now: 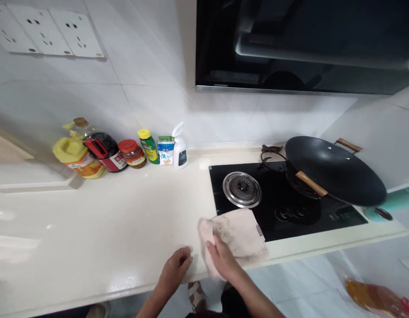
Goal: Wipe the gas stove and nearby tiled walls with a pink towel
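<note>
A pale pink cloth (239,229) with grey smudges lies partly over the near left corner of the black cooktop (270,225) and partly on the counter (125,229). My right hand (221,256) grips its left side, thumb on top and the fabric bunched up there. To the left of the cloth, my left hand (177,266) is at the counter's front edge with its fingers curled closed. What those fingers hold, if anything, is hidden. The exposed left burner (242,190) sits just behind the cloth.
A large black wok (333,168) with wooden handles stands on the right burner. Along the wall are a white spray bottle (179,150), a green bottle (149,148), a red-lidded jar (132,154) and a yellow jug (80,159). An oil bottle (373,296) is at lower right.
</note>
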Motion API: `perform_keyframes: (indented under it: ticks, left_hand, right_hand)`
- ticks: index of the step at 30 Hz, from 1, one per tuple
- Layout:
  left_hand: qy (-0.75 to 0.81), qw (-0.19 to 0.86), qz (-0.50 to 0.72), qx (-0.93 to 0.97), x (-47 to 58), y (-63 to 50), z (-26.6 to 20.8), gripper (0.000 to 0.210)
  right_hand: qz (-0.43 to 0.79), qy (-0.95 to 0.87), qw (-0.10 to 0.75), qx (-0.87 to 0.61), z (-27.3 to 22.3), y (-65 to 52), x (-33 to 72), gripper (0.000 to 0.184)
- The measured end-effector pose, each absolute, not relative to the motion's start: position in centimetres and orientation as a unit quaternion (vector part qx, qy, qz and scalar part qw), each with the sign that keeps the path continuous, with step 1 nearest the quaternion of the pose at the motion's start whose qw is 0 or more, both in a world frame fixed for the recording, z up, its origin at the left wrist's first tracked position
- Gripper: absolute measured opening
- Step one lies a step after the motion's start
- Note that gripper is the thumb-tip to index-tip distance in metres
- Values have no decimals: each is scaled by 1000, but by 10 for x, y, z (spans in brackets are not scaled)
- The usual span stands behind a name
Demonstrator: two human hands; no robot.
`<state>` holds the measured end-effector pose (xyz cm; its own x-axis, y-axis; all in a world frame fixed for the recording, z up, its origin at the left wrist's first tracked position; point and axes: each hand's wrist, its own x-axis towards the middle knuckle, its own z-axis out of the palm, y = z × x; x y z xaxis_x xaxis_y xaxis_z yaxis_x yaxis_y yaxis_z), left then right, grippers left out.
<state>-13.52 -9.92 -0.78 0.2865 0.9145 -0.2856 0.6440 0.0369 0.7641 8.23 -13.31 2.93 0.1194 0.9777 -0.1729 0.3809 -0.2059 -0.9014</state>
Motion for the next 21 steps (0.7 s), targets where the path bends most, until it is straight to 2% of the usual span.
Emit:
perform_keyframes:
  ticks: [3,6,14,21]
  left_hand:
    - [583,432,161,669,-134,-101,-9,32]
    - [592,429,167,662,-133,-105,-8,35]
    - [613,419,164,649,-128,-109,-5,34]
    - [620,400,144,659,-117,-106,-2,28]
  right_hand:
    - [435,-534,339,-641,15,-131,63,62]
    - [431,-558,336,-625,22,-124,60,57]
    - [407,-471,420,-660,63,-126,133,54]
    - [185,-378,426,-801,17,-175,266,56]
